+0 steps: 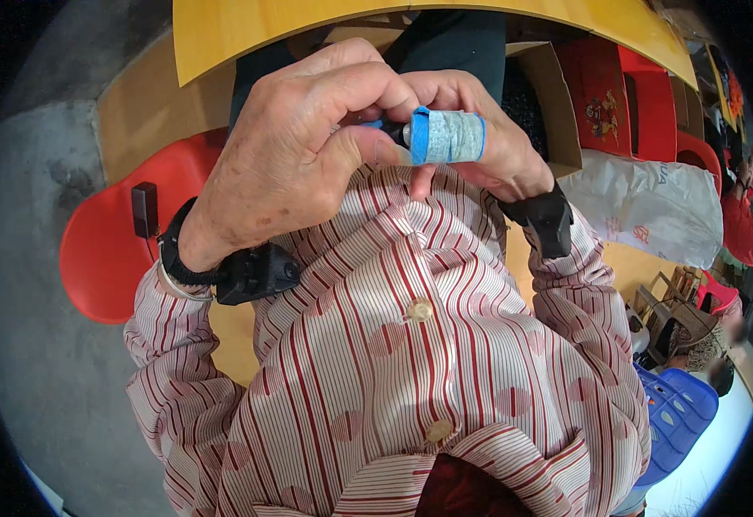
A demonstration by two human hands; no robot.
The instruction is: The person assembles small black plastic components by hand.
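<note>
Both my hands meet in front of my chest, just below the yellow tabletop. My left hand is closed, its thumb and forefinger pinched on a small dark thing with a bit of blue, mostly hidden by fingers. My right hand is curled around the same spot from the other side, its fingers partly covered. A pale grey, wrinkled wrap with a bright blue edge goes around what looks like my right thumb. My left thumb tip is close to its blue edge. Each wrist wears a black strapped device.
A yellow table edge curves along the top. At left stands a red chair with a small black box on it. To the right are an open cardboard box, red bags or boxes, a whitish plastic bag and blue plastic furniture.
</note>
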